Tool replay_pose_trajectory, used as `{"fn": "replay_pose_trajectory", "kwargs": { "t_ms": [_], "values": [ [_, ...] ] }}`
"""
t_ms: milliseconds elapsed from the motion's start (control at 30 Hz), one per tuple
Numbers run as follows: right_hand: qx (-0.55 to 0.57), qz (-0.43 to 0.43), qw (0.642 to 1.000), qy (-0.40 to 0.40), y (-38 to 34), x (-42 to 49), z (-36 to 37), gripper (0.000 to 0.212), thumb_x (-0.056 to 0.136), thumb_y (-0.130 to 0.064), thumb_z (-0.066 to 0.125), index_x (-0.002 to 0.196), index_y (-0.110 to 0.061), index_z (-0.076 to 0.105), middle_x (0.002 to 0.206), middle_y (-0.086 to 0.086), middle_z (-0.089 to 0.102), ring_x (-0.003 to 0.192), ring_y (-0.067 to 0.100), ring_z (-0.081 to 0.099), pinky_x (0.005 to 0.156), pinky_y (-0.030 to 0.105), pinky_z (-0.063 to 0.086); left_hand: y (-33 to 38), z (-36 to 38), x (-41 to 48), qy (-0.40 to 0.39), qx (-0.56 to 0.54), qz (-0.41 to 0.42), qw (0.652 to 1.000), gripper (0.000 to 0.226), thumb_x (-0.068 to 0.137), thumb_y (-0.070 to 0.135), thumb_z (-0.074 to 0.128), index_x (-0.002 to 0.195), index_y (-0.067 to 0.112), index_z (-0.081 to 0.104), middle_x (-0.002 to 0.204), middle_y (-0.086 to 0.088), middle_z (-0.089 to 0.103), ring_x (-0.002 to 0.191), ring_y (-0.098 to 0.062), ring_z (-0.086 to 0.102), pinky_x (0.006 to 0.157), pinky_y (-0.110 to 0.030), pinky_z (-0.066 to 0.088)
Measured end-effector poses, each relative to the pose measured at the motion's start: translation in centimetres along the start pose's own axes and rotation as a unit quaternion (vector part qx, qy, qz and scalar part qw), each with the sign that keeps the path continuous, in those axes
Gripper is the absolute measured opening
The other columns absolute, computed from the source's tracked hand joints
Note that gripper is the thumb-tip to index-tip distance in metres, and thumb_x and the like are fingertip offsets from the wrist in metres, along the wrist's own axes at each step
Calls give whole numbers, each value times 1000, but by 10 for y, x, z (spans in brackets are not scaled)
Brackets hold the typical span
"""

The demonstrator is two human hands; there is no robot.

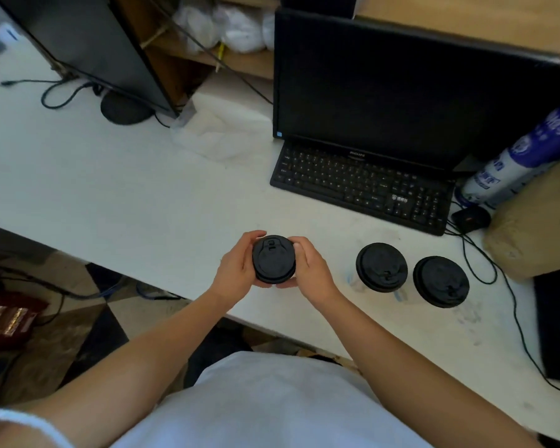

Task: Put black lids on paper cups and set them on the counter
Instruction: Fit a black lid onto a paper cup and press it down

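Black plastic covers the top of the cup held between both hands: a black lid (274, 259) is seated on a paper cup whose body is almost wholly hidden beneath it, just above the near part of the white counter (117, 189). The left hand (236, 270) is wrapped round the left side of the rim and the right hand (311, 266) round the right side, thumbs and fingers pressed against the lid's edge, so the step in hand is judged to be the pressing-on of this lid; whether it has snapped fully home cannot be told from above. Two lidded cups (381, 267) (441, 281) are already stood on the counter to the right, just beside each other, so the task is judged well along. What is called for next, it is supposed, is an even squeeze round the rim and then a setting-down of the cup upright, most naturally in the bare space between the hands and the nearer finished cup. Little stands in the way there. Farther back lie a black keyboard (359, 185) under a dark monitor (401, 88), a mouse (470, 218) with trailing cables to the right, and a blue-and-white bottle (514, 163) lying tilted; these are well apart from the likely resting place.
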State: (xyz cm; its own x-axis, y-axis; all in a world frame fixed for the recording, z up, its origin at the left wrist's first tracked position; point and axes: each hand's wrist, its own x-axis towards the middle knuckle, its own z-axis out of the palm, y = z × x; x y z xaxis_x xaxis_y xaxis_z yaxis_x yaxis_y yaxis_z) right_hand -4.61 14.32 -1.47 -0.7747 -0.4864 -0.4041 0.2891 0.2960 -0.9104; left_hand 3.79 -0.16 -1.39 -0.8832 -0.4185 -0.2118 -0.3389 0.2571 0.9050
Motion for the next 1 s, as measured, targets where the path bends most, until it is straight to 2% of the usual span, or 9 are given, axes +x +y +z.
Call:
{"fn": "replay_pose_trajectory", "kwargs": {
  "t_ms": [100, 200, 333, 433, 500, 667, 800, 1000],
  "values": [
    [90, 94, 991, 40, -3, 0, 0, 22, 107, -28, 43, 113, -14, 59, 116, 4, 60, 108, 26, 62, 73, 50, 65, 3, 8, -9, 21, -51, -13, 998, 36, 103, 12, 45, 136, 24, 53, 128, 3, 59, 118, -22, 59, 69, -40, 65],
    [183, 148, 971, 45, 0, -4, 3, 18, 107, -23, 46, 104, -14, 61, 129, 14, 60, 123, 37, 55, 81, 44, 62, 4, 17, -18, 71, -107, -66, 990, 35, 108, 15, 35, 138, 28, 49, 132, 3, 55, 119, -21, 56, 76, -43, 64],
    [262, 150, 953, 30, 1, -14, 6, 24, 108, -18, 44, 116, -9, 64, 131, 14, 63, 121, 30, 57, 96, 39, 51, 5, 20, -24, 89, -156, -124, 976, 27, 108, 24, 34, 116, 36, 57, 133, -6, 58, 118, -25, 59, 72, -49, 64],
    [258, 134, 956, 23, 4, -14, 5, 28, 108, -19, 45, 122, -9, 67, 126, 8, 69, 124, 28, 59, 103, 39, 50, 6, 15, -24, 96, -150, -174, 968, 22, 108, 26, 35, 108, 21, 57, 127, -12, 59, 107, -26, 64, 69, -52, 63],
    [216, 130, 968, 13, 4, -13, 4, 29, 107, -25, 47, 121, -14, 70, 125, 5, 70, 124, 25, 59, 101, 42, 53, 5, 12, -21, 85, -165, -211, 960, 27, 107, 34, 37, 111, 14, 54, 125, -14, 59, 102, -27, 67, 67, -51, 63],
    [174, 168, 970, 8, 1, -7, 5, 36, 104, -42, 51, 128, -20, 67, 133, 4, 63, 126, 28, 56, 73, 40, 63, 6, 6, -21, 34, -184, -266, 946, 46, 101, 56, 38, 122, 16, 50, 118, -7, 62, 97, -26, 68, 61, -41, 63],
    [179, 174, 968, -3, 0, -5, 5, 40, 102, -48, 51, 128, -21, 67, 132, 3, 63, 125, 28, 56, 74, 43, 65, 4, 5, -18, 35, -181, -257, 949, 47, 100, 56, 39, 120, 16, 51, 114, -5, 62, 96, -26, 68, 62, -43, 63],
    [125, 125, 984, 10, 1, -2, 11, 42, 106, -44, 43, 127, -14, 64, 131, 9, 61, 119, 29, 60, 73, 44, 65, 1, 7, -17, 62, -99, -170, 978, 34, 105, 46, 34, 105, 17, 51, 109, -7, 61, 91, -29, 67, 58, -42, 63]
  ]
}}
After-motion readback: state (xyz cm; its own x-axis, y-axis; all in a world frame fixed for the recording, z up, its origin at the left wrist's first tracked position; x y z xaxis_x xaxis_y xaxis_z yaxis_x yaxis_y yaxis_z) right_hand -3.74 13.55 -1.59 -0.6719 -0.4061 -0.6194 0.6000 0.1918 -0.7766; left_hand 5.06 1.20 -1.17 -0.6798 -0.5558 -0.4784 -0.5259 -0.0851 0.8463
